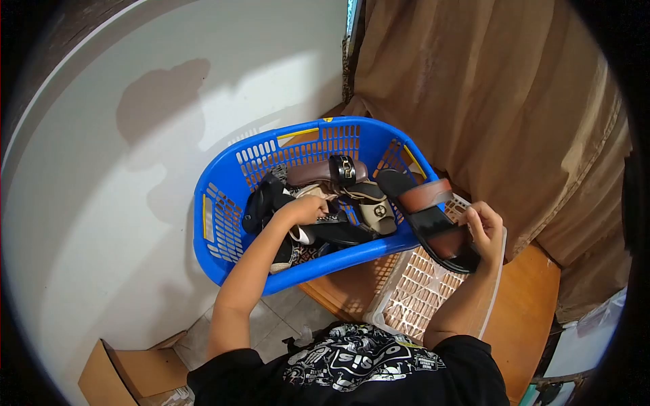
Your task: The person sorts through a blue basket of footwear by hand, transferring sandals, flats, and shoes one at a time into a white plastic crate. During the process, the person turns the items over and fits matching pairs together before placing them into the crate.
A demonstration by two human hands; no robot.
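Note:
My right hand (pixel 484 230) pinches the end of a slide sandal (pixel 428 196) with a black sole and a brown strap. That sandal is tilted over the right rim of a blue laundry basket (pixel 325 266). Inside the basket, my left hand (pixel 308 210) is closed among several shoes, and whatever its fingers grip is hidden. Close to it lie a black sandal (pixel 338 233), a beige slide (pixel 378 216) with a round buckle, and a mauve slide (pixel 306 173) with a black buckled strap.
A white slatted plastic crate (pixel 413 287) stands on a wooden table (pixel 528 298) below my right arm. Brown curtain (pixel 474 88) hangs behind, and a pale wall (pixel 88 223) rises at left. An open cardboard box (pixel 145 372) sits at lower left on the tiled floor.

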